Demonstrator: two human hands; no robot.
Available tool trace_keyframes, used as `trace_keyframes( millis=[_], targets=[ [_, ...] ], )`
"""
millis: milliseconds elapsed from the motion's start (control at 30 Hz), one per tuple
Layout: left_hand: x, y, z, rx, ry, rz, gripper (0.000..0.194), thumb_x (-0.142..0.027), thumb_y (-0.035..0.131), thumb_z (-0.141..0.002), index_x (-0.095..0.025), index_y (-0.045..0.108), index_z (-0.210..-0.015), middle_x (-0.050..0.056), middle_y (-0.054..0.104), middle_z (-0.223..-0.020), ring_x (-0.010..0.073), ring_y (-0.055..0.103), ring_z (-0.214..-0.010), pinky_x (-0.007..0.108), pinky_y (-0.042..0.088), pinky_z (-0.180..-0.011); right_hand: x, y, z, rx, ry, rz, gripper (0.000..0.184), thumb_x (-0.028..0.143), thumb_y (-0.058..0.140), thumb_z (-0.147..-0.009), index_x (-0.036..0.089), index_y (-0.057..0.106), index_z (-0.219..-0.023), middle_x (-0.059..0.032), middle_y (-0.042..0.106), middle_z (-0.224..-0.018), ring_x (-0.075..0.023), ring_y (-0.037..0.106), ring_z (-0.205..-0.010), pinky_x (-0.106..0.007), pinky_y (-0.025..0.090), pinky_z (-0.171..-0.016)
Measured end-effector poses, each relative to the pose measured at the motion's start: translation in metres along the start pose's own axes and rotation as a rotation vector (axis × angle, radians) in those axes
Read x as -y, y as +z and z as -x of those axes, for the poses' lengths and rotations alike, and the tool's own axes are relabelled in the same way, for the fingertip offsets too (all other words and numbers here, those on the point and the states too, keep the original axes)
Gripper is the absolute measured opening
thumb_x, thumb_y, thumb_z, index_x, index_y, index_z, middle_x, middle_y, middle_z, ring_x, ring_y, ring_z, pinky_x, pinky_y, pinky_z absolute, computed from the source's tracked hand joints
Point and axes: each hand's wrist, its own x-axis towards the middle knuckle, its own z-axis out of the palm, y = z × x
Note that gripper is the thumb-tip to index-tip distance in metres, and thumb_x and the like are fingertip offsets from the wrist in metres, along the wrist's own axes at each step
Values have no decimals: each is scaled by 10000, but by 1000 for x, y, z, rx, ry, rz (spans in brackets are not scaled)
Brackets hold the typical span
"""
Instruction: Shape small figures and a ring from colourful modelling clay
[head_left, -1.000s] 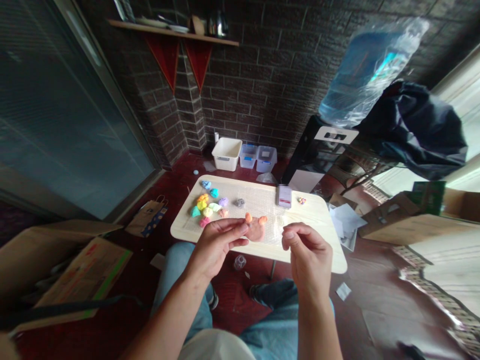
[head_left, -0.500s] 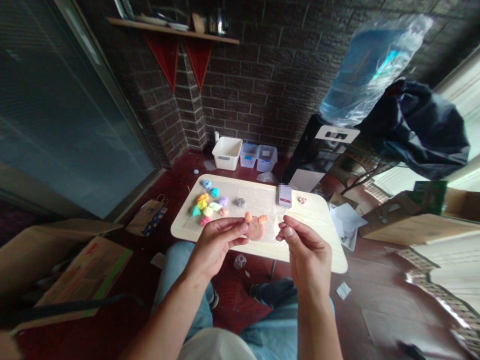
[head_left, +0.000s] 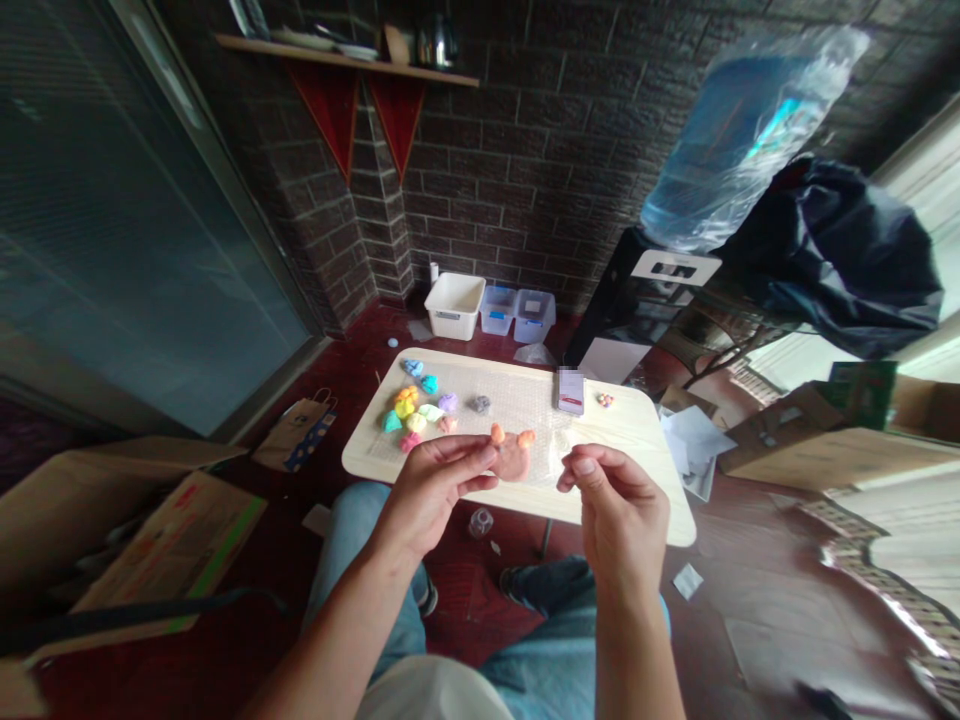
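Everything here sits around a pale wooden board (head_left: 634, 435) propped across the seated person's knees. Left of the board, an open cardboard box (head_left: 142, 540) lies on the floor, and a paper gift bag (head_left: 295, 436) stands between the box and the board. On the board's left end, a cluster of coloured clay lumps (head_left: 414, 412) rests on a clear bubble-wrap sheet (head_left: 510, 400), with a grey lump (head_left: 480, 404) just beside them. The left hand (head_left: 435, 490) is above the board's near edge, its fingers curled and closed against a pink clay figure (head_left: 514, 458), which has two orange bits on top and hangs just over the sheet. The right hand (head_left: 619, 510) is just right of the figure, thumb and forefinger pinched together; whatever they might hold is too small to tell. Toward the board's far edge lies a blurred flat card (head_left: 570, 392), and loose papers (head_left: 694, 442) sit past the board's right edge.
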Motion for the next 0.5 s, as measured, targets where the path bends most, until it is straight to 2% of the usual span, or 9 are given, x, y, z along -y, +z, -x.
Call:
trace_keyframes(
  millis=[300,500],
  targets=[
    [1,1,0,4,-4,-12,276,-226,885,-570,-121,777,-801,49,765,-798,98,677,-661,159,553,-577,-2,-4,1,-3,-53,77,138,273,748,-790,192,671,-709,44,576,-583,-91,491,-554,-244,370,-560],
    [2,0,1,12,1,-11,267,-222,878,-586,-117,775,-809,50,766,-806,99,683,-676,153,557,-586,-6,-7,2,-20,-31,89,180,335,692,-841,184,683,-744,13,607,-662,-97,508,-578,-246,379,-553]
  ],
)
